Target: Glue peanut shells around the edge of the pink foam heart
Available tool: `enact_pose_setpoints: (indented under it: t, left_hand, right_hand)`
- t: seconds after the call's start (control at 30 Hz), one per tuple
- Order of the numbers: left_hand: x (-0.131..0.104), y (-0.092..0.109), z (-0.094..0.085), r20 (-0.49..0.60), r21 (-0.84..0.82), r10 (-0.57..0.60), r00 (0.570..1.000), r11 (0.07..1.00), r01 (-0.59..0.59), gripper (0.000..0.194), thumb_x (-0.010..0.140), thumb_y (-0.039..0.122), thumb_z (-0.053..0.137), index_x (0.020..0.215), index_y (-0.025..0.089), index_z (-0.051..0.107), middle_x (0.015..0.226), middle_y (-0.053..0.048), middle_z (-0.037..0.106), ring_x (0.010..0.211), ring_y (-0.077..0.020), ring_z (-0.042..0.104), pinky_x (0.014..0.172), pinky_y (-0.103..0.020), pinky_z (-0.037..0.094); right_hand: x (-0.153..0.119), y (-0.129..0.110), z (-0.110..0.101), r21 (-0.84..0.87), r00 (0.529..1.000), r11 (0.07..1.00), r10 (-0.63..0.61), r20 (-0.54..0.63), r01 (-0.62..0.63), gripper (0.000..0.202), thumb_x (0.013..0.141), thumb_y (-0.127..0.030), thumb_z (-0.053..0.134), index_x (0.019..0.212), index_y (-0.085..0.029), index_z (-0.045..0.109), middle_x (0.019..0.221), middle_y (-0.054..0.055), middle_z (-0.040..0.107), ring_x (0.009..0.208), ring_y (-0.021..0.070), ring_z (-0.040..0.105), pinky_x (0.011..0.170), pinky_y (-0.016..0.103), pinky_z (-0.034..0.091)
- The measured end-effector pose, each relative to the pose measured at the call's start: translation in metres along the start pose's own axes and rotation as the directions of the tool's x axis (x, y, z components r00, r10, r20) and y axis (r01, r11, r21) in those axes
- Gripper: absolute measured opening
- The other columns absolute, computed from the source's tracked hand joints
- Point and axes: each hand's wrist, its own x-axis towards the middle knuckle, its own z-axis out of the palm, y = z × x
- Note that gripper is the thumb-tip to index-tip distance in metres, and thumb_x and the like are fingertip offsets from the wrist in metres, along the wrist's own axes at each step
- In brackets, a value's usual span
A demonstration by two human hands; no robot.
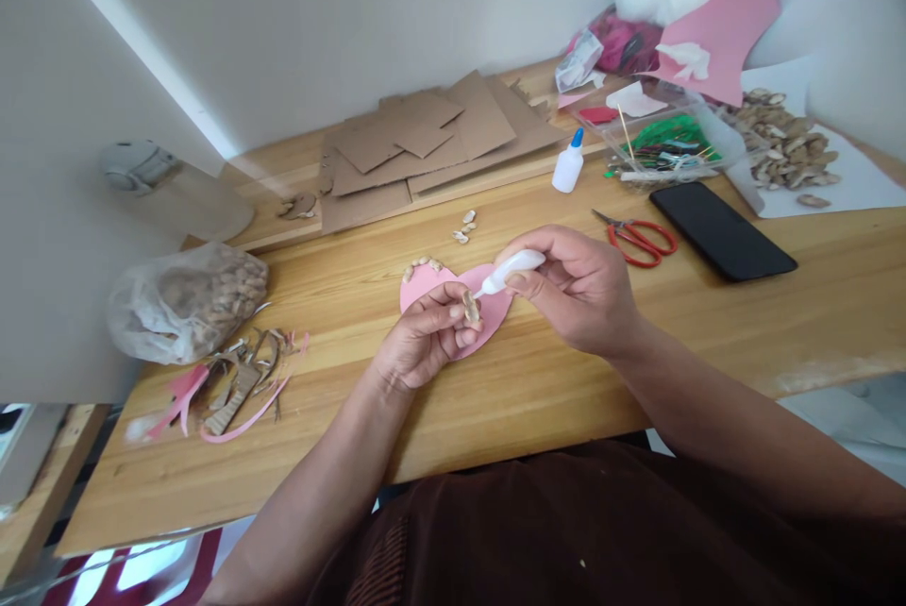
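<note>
Between the fingertips of my left hand (pixel 423 334) is a peanut shell half (pixel 471 308), its hollow side facing up. My right hand (pixel 584 290) grips a white glue bottle (pixel 515 272), tilted so that its nozzle points down at the shell. Whether the tip touches the shell I cannot tell. Beneath both hands lies a pink paper heart (pixel 417 290), partly covered by them. A short row of peanut shells (pixel 423 263) sits along its upper left edge. A few loose shell halves (pixel 465 227) rest on the wood beyond the heart.
Red-handled scissors (pixel 643 243), a black phone (pixel 722 230) and a blue-capped glue bottle (pixel 568 162) lie or stand to the right. Shells are heaped (pixel 789 148) on white paper. Cardboard sheets (pixel 431 139) are stacked behind; a bag of peanuts (pixel 191 299) and scraps (pixel 241 389) are left.
</note>
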Motion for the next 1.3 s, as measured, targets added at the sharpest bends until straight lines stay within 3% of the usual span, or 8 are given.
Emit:
enact_pose_setpoints:
  t: [1.3]
  left_hand:
    - [0.0010, -0.0001, 0.0021, -0.005, -0.029, 0.081, 0.997, 0.996, -0.081, 0.032, 0.065, 0.017, 0.090, 0.087, 0.014, 0.068, 0.074, -0.002, 0.069, 0.069, -0.0109, 0.066, 0.063, -0.017, 0.055]
  right_hand:
    - [-0.0019, -0.0048, -0.0016, 0.006, 0.999, 1.000, -0.002, 0.045, 0.002, 0.010, 0.091, -0.028, 0.071, 0.100, -0.024, 0.071, 0.089, 0.001, 0.071, 0.079, 0.0164, 0.066, 0.071, 0.029, 0.055]
